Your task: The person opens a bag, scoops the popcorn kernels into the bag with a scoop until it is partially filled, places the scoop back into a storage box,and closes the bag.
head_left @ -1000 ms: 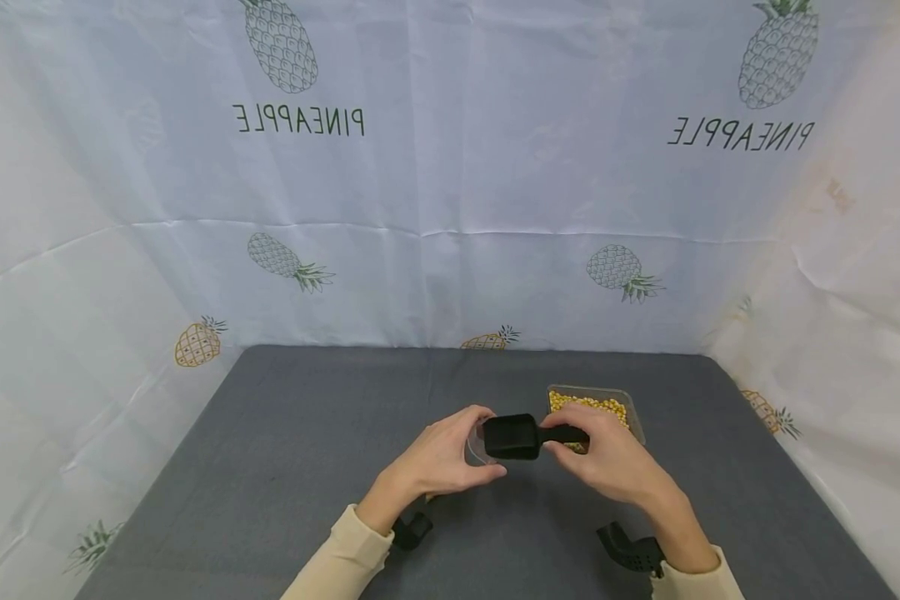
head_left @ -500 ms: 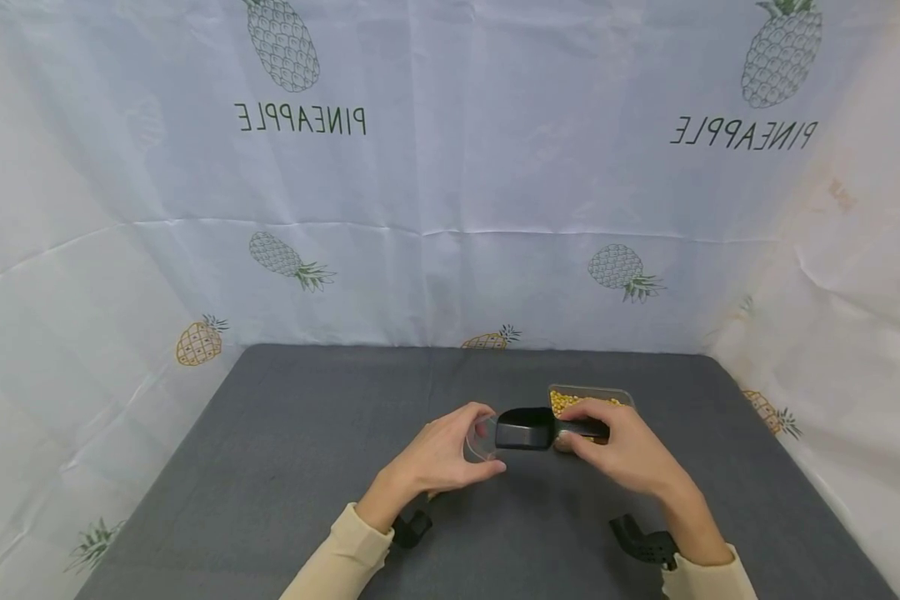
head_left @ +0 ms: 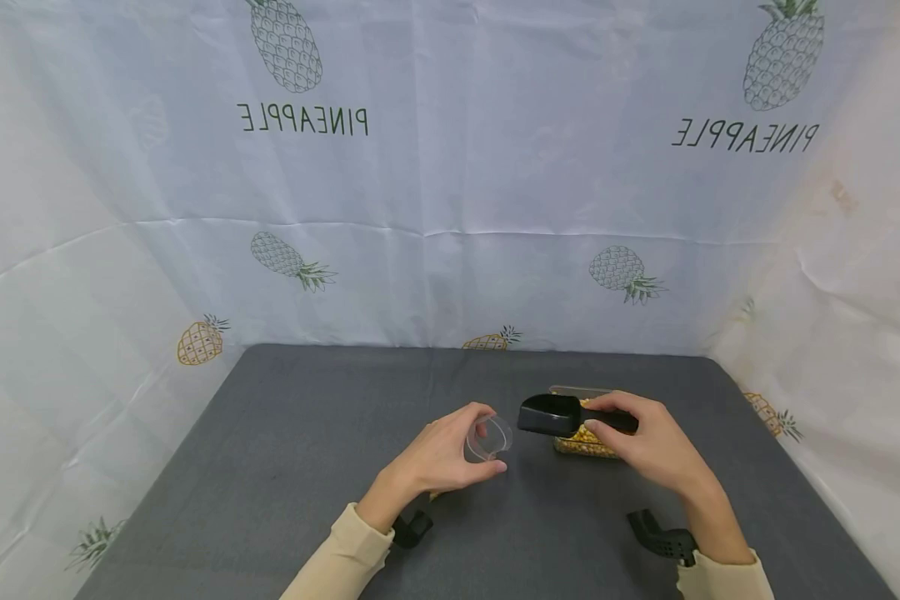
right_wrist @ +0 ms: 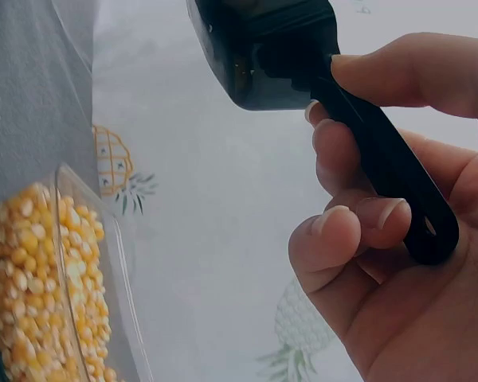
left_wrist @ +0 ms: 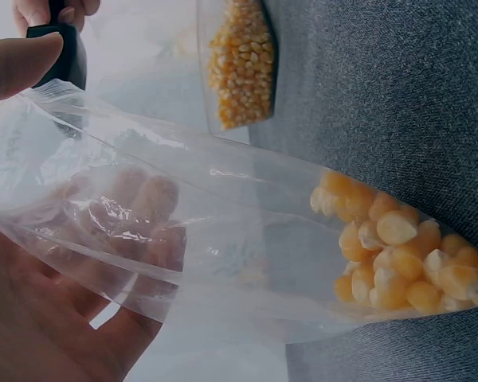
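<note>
My left hand [head_left: 438, 457] holds a clear plastic bag [left_wrist: 223, 211] by its upper part, thumb and fingers curved around the round, spread mouth. Corn kernels [left_wrist: 406, 263] fill the bag's bottom end in the left wrist view. To the right, my right hand [head_left: 656, 446] grips a black scoop [head_left: 549, 415] by its handle, thumb on one side and fingers on the other. The scoop's bowl points left towards the bag, apart from it, and no kernels show in its visible part. Behind and below the scoop stands a clear box [head_left: 581, 390] of corn, partly hidden by hand and scoop.
A dark grey cloth [head_left: 330, 417] covers the table. White curtains [head_left: 450, 167] printed with pineapples hang at the back and both sides. Black wrist mounts [head_left: 412, 529] sit under both forearms.
My right hand has drawn the scoop right, away from the bag's mouth, and turned its bowl from face-down to upward. The left hand and bag stay in place.
</note>
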Demonstrator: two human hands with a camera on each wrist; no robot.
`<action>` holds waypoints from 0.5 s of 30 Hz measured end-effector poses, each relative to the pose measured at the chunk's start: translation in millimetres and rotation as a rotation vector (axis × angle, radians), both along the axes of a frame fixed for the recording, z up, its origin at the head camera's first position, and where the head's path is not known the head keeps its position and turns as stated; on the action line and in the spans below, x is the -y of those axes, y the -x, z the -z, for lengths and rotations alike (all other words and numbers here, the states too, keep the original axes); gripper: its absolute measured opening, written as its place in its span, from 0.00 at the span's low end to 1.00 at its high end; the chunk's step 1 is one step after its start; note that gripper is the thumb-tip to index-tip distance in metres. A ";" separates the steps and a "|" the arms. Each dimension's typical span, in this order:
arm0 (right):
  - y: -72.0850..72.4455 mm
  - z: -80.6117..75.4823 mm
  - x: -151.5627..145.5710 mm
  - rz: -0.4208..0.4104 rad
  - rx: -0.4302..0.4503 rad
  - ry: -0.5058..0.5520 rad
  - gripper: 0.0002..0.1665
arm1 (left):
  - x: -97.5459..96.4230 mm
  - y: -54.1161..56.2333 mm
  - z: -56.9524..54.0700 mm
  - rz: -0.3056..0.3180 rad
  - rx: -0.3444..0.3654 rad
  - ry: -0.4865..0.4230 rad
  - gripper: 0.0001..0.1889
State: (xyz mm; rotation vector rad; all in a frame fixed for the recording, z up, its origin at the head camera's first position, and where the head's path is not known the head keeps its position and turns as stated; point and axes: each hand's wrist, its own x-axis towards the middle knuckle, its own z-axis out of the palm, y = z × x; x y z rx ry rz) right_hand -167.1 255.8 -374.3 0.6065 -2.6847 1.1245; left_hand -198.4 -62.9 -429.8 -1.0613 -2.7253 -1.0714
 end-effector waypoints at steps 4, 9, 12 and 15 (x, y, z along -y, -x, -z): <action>0.9 -0.4 -8.8 0.049 -0.011 -0.028 0.15 | -0.3 0.8 0.7 0.000 -0.006 -0.003 0.35; 1.2 -1.0 -19.0 0.077 0.005 -0.011 0.16 | -0.2 1.5 1.2 0.002 -0.009 -0.002 0.35; 1.6 -1.7 -24.7 0.106 0.001 -0.015 0.17 | 0.1 2.4 1.3 0.006 -0.006 -0.006 0.35; 2.4 -1.5 -31.4 0.127 0.002 -0.009 0.17 | 0.6 3.0 1.1 0.011 -0.002 -0.013 0.35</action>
